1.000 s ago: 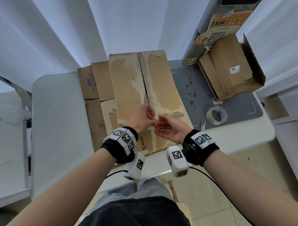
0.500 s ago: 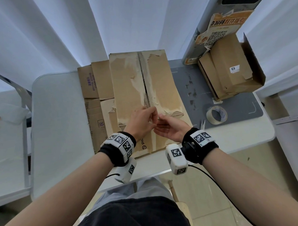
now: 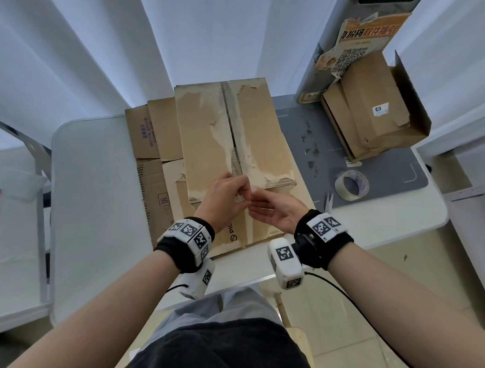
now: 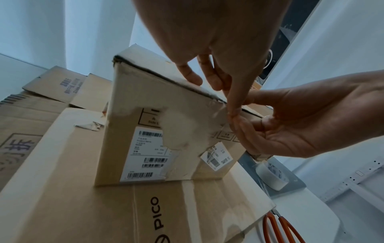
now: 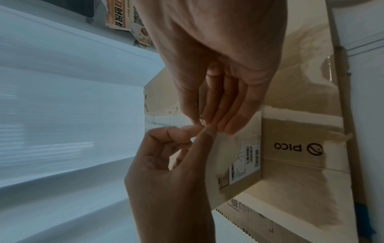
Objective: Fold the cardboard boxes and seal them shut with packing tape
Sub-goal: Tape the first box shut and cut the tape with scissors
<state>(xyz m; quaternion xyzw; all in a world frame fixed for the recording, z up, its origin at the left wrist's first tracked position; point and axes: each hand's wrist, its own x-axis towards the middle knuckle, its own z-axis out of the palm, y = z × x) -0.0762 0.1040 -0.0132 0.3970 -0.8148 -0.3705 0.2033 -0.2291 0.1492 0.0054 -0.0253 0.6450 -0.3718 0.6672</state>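
We have both hands up at the near top edge of the tall, scuffed brown cardboard box [image 3: 233, 134], which stands on a flattened brown cardboard sheet printed with "PICO" [image 4: 116, 213]. Our left hand [image 3: 224, 197] has its fingers curled, thumb and forefinger pinched together right at the box's top seam; something thin and pale sits between those fingertips [image 4: 233, 113], but we cannot tell if it is a tape end. Our right hand [image 3: 276, 214] lies palm up just beside it, fingers loosely together and nearly straight, their tips meeting the left fingertips at the same spot. From the right wrist view, the right thumb and forefinger seem to close on that same pale sliver, though the picture is too soft to be sure.

Below the fingers, the box's near face carries white barcode labels [image 4: 145, 154] and torn, pale patches. Down its top, away from the fingertips, runs the centre seam with ragged old tape marks.

To the right of our right hand, well apart, the cream roll of packing tape [image 3: 351, 185] lies flat on a grey mat [image 3: 387, 155]. Between hand and roll, orange-handled scissors [image 4: 280, 230] rest on the white table [image 3: 97, 204]. Beyond the roll, a second brown cardboard box [image 3: 371, 114] lies with flaps open. Left of our left hand, more flattened brown cardboard [image 3: 150, 137] sticks out from under the box.
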